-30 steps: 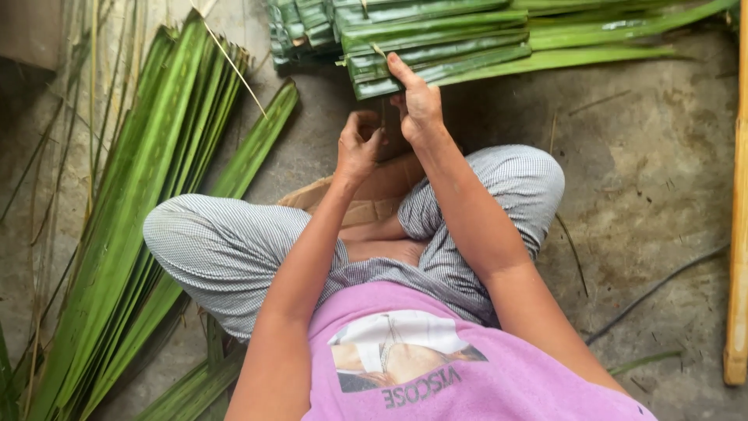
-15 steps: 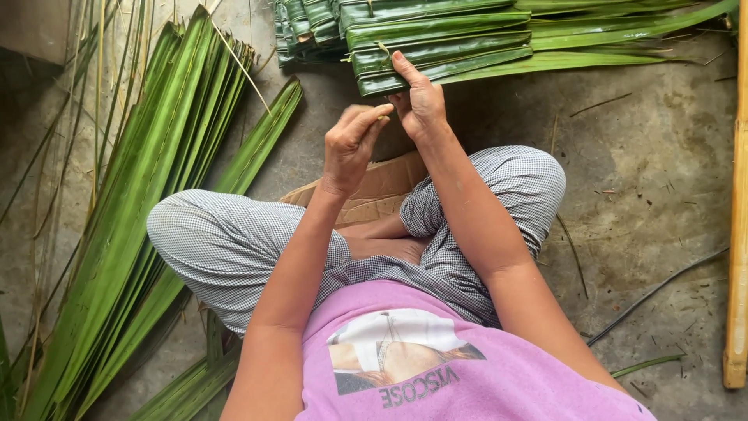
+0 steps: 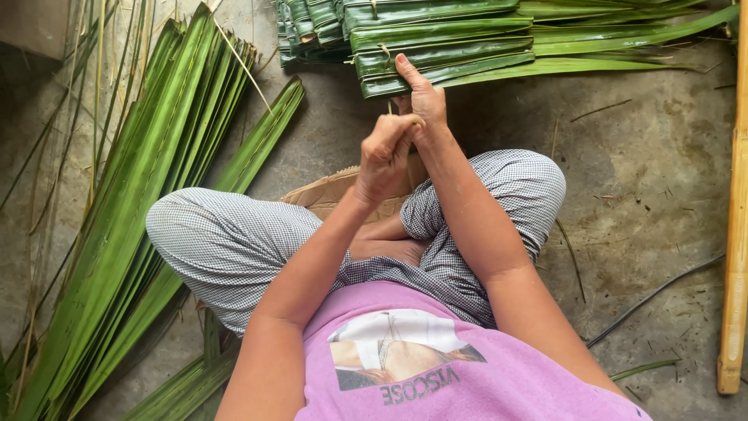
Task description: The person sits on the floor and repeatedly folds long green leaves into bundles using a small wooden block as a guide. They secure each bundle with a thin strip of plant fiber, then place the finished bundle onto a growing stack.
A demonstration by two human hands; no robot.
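I see the left hand (image 3: 386, 152) curled into a closed fist, now raised and pressed against the right hand (image 3: 425, 101), whereas half a second ago it sat lower and a little apart from it; what it grips, if anything, I cannot tell, though a thin strip seems to stick up just beside its knuckles. The right hand has barely shifted: its index finger stays stretched out, the tip resting on the near edge of the folded palm leaves (image 3: 436, 54), the other fingers bent, and I cannot tell whether they pinch anything. That stack of folded leaves lies on the concrete floor (image 3: 647, 179) just ahead of the crossed legs, touching the right fingertip. Long loose palm fronds (image 3: 148, 203) lie fanned out well to the left, and a bamboo pole (image 3: 734, 234) runs along the right edge.
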